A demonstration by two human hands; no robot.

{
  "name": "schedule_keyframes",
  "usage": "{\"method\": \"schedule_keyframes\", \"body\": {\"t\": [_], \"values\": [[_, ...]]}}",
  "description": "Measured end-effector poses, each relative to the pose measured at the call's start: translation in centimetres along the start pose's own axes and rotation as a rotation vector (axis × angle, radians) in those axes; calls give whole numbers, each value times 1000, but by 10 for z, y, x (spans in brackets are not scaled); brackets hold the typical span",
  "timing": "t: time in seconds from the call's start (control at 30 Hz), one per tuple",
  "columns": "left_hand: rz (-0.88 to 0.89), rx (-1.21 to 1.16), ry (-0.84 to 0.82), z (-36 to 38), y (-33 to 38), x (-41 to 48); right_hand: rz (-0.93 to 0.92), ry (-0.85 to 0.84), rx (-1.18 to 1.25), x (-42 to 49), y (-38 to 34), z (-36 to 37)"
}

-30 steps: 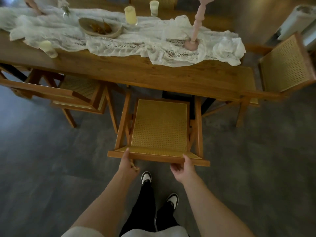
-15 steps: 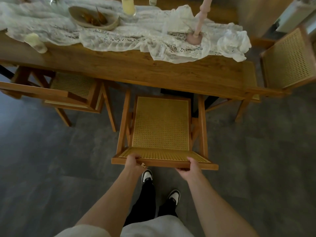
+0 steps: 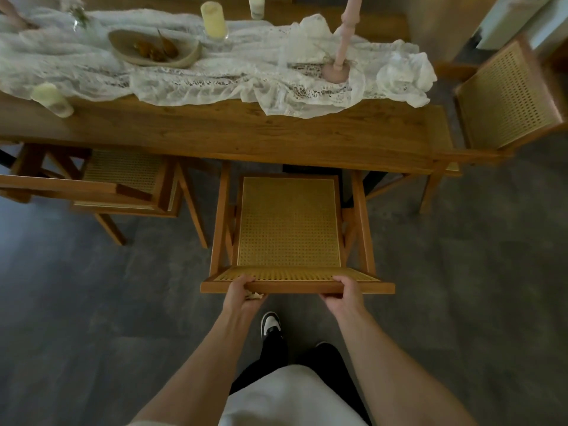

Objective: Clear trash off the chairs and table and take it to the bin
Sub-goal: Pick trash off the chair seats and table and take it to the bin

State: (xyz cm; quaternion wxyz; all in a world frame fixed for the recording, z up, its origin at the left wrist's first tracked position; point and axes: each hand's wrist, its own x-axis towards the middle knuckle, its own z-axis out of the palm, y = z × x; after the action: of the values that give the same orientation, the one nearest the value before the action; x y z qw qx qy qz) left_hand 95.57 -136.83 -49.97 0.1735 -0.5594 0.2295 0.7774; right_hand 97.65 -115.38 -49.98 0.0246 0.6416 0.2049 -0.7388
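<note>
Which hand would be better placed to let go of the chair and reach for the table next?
Probably the right hand. Both grip the chair's top rail, but the left hand also seems to pinch a pale crumpled scrap, while the right holds only the rail.

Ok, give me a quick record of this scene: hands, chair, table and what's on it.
left hand: grips chair top rail, pale scrap under fingers
right hand: grips same rail
chair: cane seat, facing table
table: lace runner, bowl, pink candlestick, candles
other chairs: one left, one right
</note>
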Motion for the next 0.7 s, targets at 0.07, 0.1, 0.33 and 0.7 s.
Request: {"method": "schedule_keyframes", "body": {"t": [0.07,0.1,0.33,0.7], "values": [[16,4,5,7,3,2,-11,-18,4,-2,-3,6],[28,-7,4,11,5,3,-18,-27,1,-2,-4,11],[82,-109,-73,39,14,10,-60,-110,35,4,-12,41],[106,-141,-59,101,36,25,-108,-136,104,10,-40,93]]}}
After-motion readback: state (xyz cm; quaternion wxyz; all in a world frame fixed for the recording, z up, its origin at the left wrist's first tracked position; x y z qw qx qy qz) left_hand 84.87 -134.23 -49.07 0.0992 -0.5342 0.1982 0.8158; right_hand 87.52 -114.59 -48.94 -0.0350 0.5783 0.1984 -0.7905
